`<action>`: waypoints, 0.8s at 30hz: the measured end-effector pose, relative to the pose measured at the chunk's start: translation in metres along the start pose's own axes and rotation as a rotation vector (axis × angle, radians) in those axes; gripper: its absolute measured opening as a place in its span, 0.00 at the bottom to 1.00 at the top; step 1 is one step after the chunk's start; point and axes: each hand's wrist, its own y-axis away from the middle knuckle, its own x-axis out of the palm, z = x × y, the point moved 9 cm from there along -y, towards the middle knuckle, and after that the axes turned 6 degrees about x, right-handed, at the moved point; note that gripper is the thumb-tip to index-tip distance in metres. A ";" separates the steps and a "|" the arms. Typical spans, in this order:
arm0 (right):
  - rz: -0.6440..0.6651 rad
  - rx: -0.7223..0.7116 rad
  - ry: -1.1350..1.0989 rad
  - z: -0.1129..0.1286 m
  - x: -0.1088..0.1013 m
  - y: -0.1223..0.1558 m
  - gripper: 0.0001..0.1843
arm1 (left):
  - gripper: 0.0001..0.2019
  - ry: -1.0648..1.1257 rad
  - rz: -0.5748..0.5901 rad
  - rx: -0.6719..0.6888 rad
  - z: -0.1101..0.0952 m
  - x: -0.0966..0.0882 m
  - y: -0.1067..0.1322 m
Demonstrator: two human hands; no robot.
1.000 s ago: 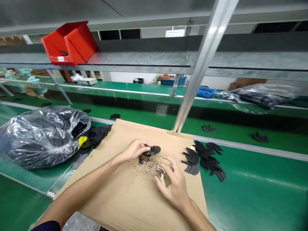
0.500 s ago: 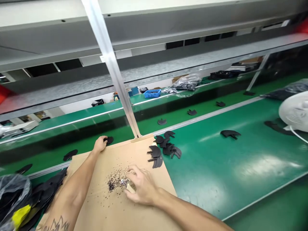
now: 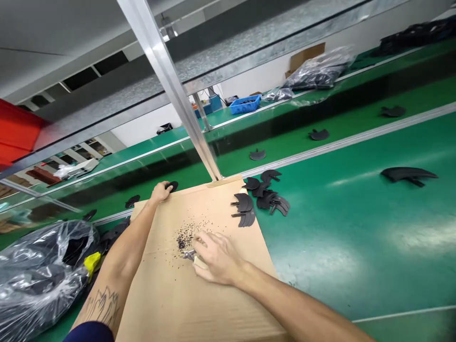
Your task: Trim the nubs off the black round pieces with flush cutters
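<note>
My left hand (image 3: pixel 161 192) reaches to the far edge of the cardboard sheet (image 3: pixel 160 304). Its fingers are closed on a black curved plastic piece (image 3: pixel 173 185) over the green conveyor belt. My right hand (image 3: pixel 221 259) is above the middle of the cardboard, wrapped round cutting pliers (image 3: pixel 188 255); metal jaws and a pale handle show, the rest is hidden by the palm. Tiny black plastic scraps (image 3: pixel 185 238) are heaped and scattered by the jaws. Two black pieces with short stems (image 3: pixel 244 203) lie at the cardboard's right edge.
More black pieces (image 3: pixel 269 199) are piled on the green table (image 3: pixel 320 256). Others, such as one black piece (image 3: pixel 318 135), sit along the belt behind. A metal post (image 3: pixel 178 95) rises at the cardboard's far edge. A clear plastic bag (image 3: pixel 35 280) bulges at left.
The view has tilted and shifted left, bringing more of the plastic bag into sight. Both hands keep their holds, the left on the black piece, the right on the pliers.
</note>
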 end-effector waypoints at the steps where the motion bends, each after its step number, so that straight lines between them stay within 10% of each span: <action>1: 0.011 -0.007 0.000 0.001 0.001 0.000 0.13 | 0.13 0.006 -0.030 0.046 -0.016 -0.003 0.003; 9: 0.125 -0.109 0.033 0.008 0.012 0.000 0.11 | 0.12 0.269 0.257 0.762 -0.206 0.060 0.086; 12: 0.102 -0.119 0.014 0.009 0.009 -0.001 0.13 | 0.09 0.355 0.257 0.909 -0.243 0.068 0.104; 16: -0.040 -0.069 -0.062 0.004 -0.008 -0.004 0.17 | 0.10 0.460 0.126 0.857 -0.229 0.048 0.103; 24: -0.301 0.078 -0.297 -0.016 -0.037 -0.002 0.16 | 0.11 0.623 0.009 0.535 -0.117 -0.015 0.141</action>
